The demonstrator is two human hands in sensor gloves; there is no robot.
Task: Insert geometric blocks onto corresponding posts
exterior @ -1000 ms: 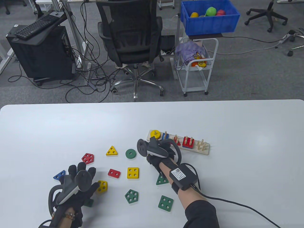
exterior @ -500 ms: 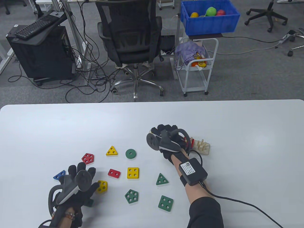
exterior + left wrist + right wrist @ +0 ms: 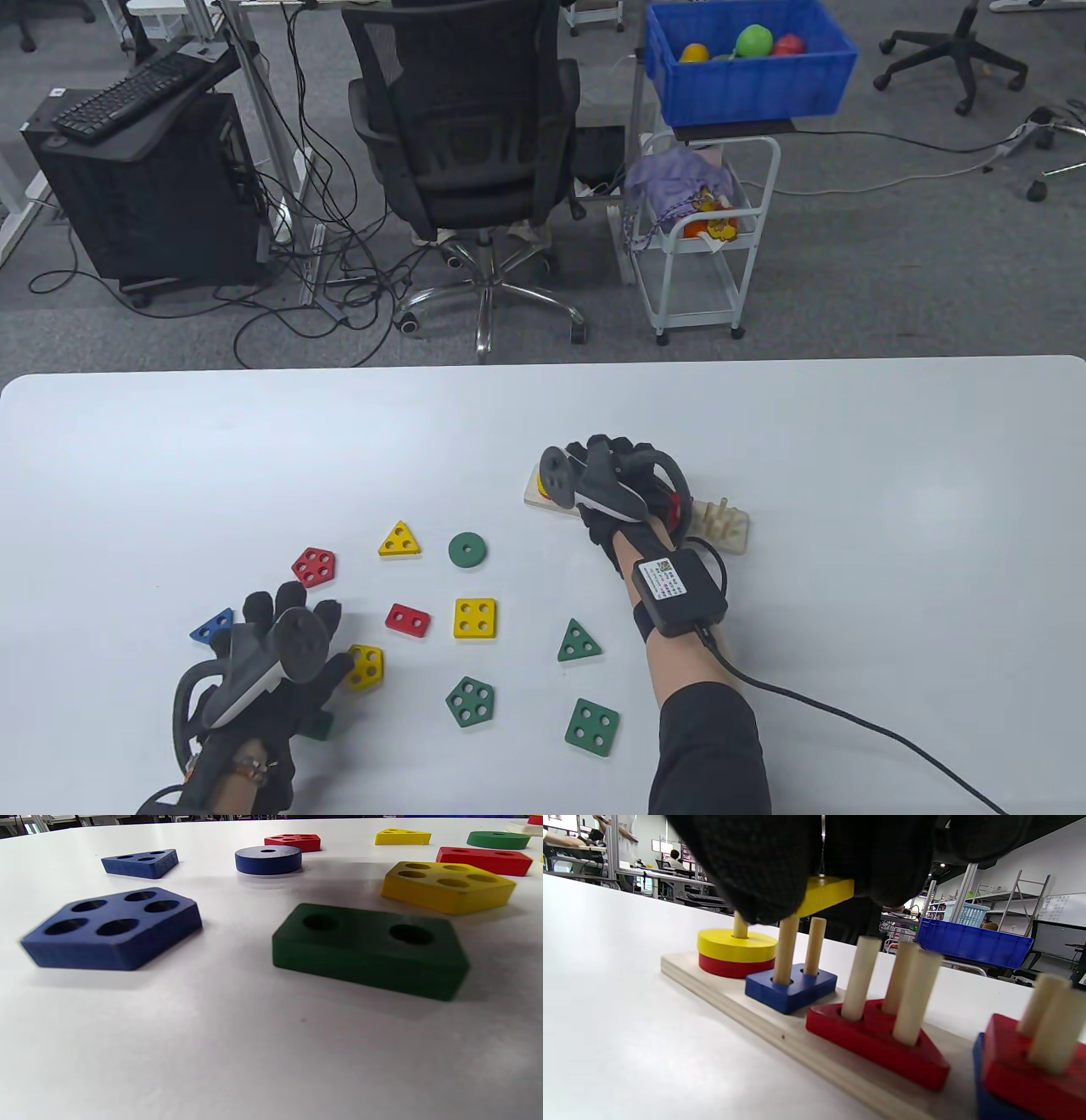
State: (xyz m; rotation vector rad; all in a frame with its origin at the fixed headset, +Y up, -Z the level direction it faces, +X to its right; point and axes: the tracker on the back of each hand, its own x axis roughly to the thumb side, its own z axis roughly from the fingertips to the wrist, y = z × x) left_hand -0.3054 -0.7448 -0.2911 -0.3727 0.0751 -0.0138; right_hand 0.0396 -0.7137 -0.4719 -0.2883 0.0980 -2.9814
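Note:
My right hand [image 3: 607, 458] hovers over the left end of the wooden peg board [image 3: 731, 531]. Its fingers [image 3: 763, 870] pinch a yellow block [image 3: 825, 893] just above the two pegs that carry a blue rectangle [image 3: 791, 988]. A yellow disc [image 3: 736, 946] on a red one sits on the single peg, and a red triangle [image 3: 878, 1041] on the three pegs. My left hand [image 3: 288, 632] rests flat with spread fingers among loose blocks at the front left and holds nothing. It hides a blue square [image 3: 112, 927] and a blue disc [image 3: 268, 859] in the table view.
Loose blocks lie across the front: yellow triangle [image 3: 399, 540], green disc [image 3: 467, 550], red pentagon [image 3: 313, 566], red rectangle [image 3: 407, 620], yellow square [image 3: 475, 619], green triangle [image 3: 579, 643], green pentagon [image 3: 469, 701], green square [image 3: 592, 726], green rectangle [image 3: 369, 950].
My right hand has moved away from me and to the right, from beside the loose blocks to over the board's left end. The left hand has stayed put.

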